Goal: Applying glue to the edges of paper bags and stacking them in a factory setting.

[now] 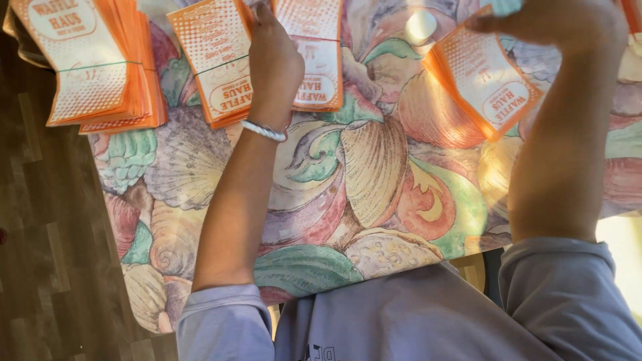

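On the shell-print cloth (pixel 374 200), the left hand (pixel 274 63) presses flat on the middle stack (pixel 221 67) while the right hand (pixel 548 23) pinches a loose orange bag (pixel 485 80) by its corner, a thin hold that could let it slip askew.

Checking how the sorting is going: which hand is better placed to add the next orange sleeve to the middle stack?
The left hand, probably: it already rests on the middle stack. The right hand grips another orange sleeve off to the side over the shell-print tablecloth.
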